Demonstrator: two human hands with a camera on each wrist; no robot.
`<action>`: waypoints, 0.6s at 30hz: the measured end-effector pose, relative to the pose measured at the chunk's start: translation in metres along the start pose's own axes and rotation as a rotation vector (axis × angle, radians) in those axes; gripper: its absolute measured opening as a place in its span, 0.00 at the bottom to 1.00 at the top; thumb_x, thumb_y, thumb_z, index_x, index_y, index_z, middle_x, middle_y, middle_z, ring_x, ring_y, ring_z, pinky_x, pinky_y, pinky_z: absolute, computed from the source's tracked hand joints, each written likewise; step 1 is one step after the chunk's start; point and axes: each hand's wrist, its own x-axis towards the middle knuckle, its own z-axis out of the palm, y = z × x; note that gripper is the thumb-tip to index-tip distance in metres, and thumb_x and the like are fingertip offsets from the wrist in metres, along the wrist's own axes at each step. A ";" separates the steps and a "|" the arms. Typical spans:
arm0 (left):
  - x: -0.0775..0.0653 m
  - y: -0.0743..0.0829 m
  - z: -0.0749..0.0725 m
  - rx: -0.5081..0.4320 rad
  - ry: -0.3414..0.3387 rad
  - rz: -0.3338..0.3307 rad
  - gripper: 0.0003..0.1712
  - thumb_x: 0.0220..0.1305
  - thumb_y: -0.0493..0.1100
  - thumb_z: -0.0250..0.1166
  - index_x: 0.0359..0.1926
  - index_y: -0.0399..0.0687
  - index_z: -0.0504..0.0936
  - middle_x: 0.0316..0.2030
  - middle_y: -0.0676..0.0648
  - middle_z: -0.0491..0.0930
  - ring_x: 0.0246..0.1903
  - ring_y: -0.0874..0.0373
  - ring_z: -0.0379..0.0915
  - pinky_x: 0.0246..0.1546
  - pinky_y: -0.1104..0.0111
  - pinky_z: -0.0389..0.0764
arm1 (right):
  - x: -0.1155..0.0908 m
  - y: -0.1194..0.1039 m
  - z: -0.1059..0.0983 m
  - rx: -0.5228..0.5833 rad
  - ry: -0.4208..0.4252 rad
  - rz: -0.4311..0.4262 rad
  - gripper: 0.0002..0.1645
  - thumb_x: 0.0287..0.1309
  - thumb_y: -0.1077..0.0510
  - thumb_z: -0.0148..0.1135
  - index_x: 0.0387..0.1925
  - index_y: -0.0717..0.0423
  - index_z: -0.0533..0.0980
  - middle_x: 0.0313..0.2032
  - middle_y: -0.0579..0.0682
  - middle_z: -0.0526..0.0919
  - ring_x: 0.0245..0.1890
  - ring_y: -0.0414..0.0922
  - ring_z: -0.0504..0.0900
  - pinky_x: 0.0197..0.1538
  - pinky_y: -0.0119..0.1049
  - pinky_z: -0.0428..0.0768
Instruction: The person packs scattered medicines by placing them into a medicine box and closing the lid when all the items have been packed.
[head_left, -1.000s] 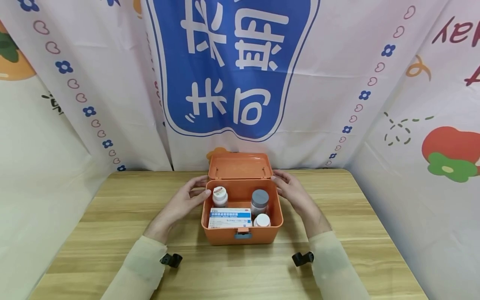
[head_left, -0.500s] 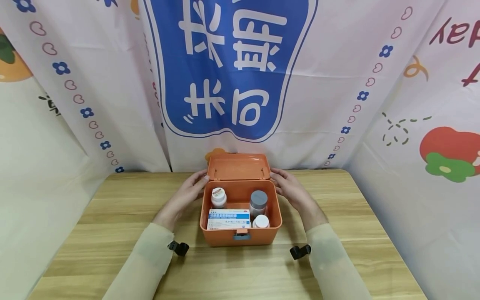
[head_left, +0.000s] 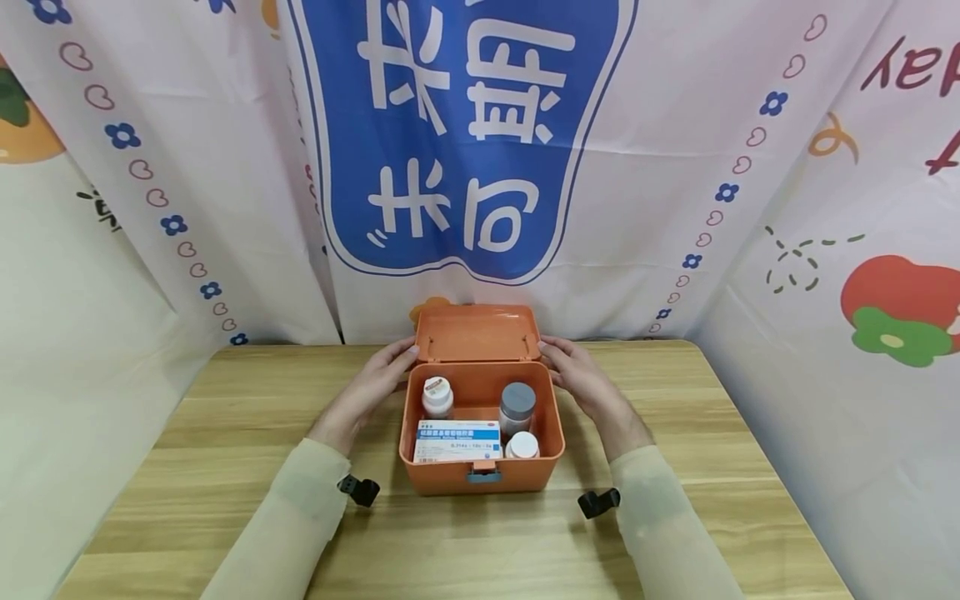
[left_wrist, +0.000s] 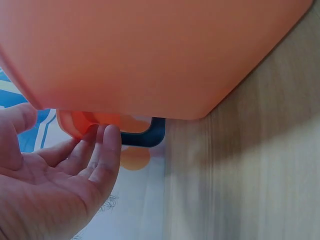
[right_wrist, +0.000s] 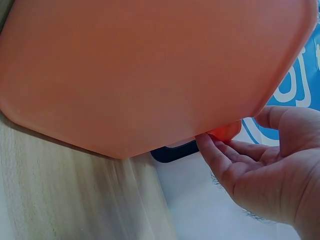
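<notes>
An orange plastic medicine box stands on the table with its lid raised at the back. My left hand holds the lid's left side, thumb at the front corner and fingers behind. The right hand does likewise at the right side. In both wrist views the fingers reach behind the lid, close to a dark handle. Inside the box are a white bottle, a grey-capped bottle, a smaller white-capped bottle and a blue-and-white medicine carton.
The wooden table ends just behind the box at a printed curtain. A blue-grey latch sits on the box's front. More curtains hang on both sides. Each sleeve bears a black wrist camera.
My left hand has moved right and back from the box's side, bringing its thumb onto the lid's corner. The right hand has barely shifted. The lid has tilted up slightly since half a second ago.
</notes>
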 end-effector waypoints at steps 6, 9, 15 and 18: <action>-0.003 0.003 0.001 0.015 0.012 0.017 0.39 0.84 0.58 0.49 0.84 0.45 0.53 0.80 0.36 0.61 0.79 0.39 0.61 0.77 0.41 0.68 | -0.004 -0.004 0.000 -0.001 -0.008 -0.021 0.37 0.82 0.46 0.50 0.80 0.61 0.59 0.74 0.66 0.72 0.75 0.57 0.72 0.78 0.53 0.72; -0.003 0.006 0.001 0.027 0.022 0.033 0.39 0.84 0.58 0.49 0.84 0.43 0.54 0.79 0.35 0.62 0.78 0.39 0.62 0.77 0.41 0.68 | -0.004 -0.006 -0.001 -0.003 -0.020 -0.035 0.37 0.82 0.46 0.49 0.80 0.61 0.59 0.74 0.65 0.72 0.74 0.57 0.73 0.77 0.51 0.73; -0.006 0.011 0.001 0.032 0.030 0.073 0.38 0.84 0.56 0.50 0.83 0.44 0.55 0.78 0.34 0.64 0.75 0.38 0.66 0.75 0.40 0.70 | -0.006 -0.010 -0.005 0.008 -0.034 -0.065 0.37 0.82 0.47 0.49 0.80 0.62 0.59 0.74 0.65 0.72 0.75 0.56 0.73 0.78 0.52 0.72; -0.008 0.014 0.001 0.027 0.025 0.081 0.37 0.84 0.56 0.50 0.83 0.45 0.55 0.77 0.35 0.65 0.75 0.38 0.66 0.75 0.39 0.70 | -0.007 -0.013 -0.006 0.011 -0.037 -0.068 0.36 0.82 0.47 0.49 0.80 0.61 0.59 0.74 0.64 0.72 0.75 0.56 0.73 0.79 0.52 0.71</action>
